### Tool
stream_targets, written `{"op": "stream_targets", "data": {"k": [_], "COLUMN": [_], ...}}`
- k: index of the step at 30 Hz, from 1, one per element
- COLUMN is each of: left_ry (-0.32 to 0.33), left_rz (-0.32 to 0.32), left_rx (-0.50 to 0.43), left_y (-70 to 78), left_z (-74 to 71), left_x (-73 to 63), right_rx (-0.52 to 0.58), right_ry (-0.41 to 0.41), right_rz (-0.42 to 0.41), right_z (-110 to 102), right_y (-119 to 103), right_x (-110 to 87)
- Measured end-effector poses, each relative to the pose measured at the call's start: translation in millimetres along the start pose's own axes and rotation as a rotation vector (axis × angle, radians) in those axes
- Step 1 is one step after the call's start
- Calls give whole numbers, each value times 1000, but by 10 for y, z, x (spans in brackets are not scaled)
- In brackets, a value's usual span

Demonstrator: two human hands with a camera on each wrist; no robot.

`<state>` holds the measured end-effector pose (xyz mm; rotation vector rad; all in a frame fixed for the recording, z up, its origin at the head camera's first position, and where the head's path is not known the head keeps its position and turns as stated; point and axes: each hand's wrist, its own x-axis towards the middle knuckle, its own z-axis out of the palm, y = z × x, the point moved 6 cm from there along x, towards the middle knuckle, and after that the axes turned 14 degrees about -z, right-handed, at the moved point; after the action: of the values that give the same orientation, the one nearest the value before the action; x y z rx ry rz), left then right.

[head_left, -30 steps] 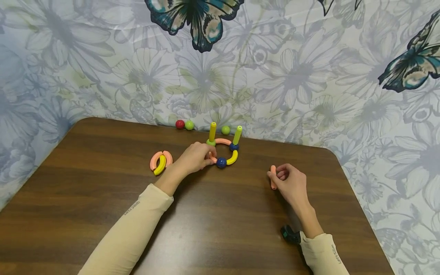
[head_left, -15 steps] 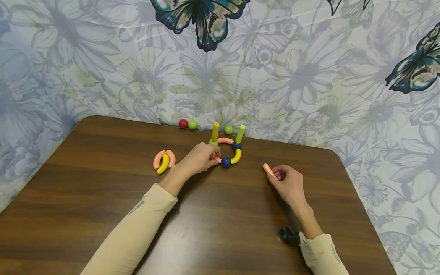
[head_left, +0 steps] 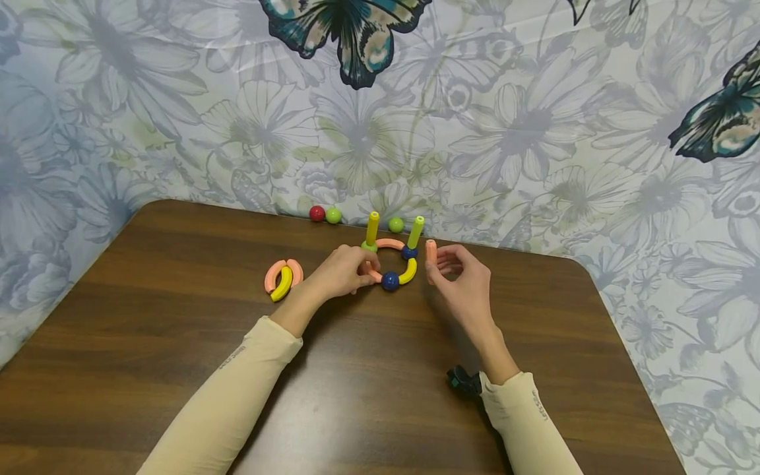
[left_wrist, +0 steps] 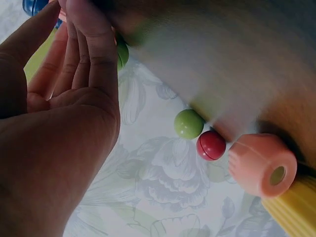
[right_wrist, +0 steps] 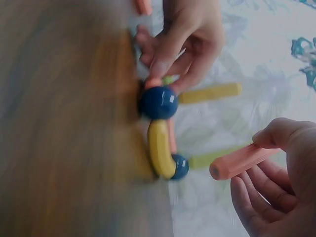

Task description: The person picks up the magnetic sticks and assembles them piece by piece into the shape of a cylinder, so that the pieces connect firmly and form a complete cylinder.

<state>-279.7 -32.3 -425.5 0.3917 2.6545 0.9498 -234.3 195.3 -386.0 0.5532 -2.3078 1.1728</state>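
Observation:
A ring of magnetic building pieces lies near the table's back edge: a blue ball, a yellow curved piece, a second blue ball, a salmon curved piece and a green ball. A yellow stick and a lime stick stand up from the two rear balls. My left hand pinches the salmon curved piece at the ring's front left, mostly hidden by the fingers. Just right of the ring, my right hand holds a salmon stick upright between thumb and fingers.
Along the back edge sit a red ball, a green ball beside it, and another green ball behind the ring. Left of my left hand lie two salmon curved pieces around a yellow one. A patterned wall rises behind.
My right hand has moved left and farther back toward the ring, turning the salmon stick upright. The left hand keeps its hold on the ring.

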Motion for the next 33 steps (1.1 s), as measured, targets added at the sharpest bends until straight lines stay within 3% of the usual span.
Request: {"op": "stream_targets", "data": {"k": [6,13,23,33], "left_ry": [-16,-22,-20,-29], "left_rz": [-14,-14,-8,-21], "left_rx": [-19,-5,0,-11], "left_y": [-14,-13,5,-3], "left_z": [-2,12,-5,-11], "left_x": [-4,19,1,-3], "right_rx": [136,226,213,192], "right_ry": [12,23,-73,-138], "right_rz": [-30,-37,-62,-66], "right_z": [257,407,429,503], "right_y": [-132,-159,-457,-289], "right_x": [137,122,102,60]}}
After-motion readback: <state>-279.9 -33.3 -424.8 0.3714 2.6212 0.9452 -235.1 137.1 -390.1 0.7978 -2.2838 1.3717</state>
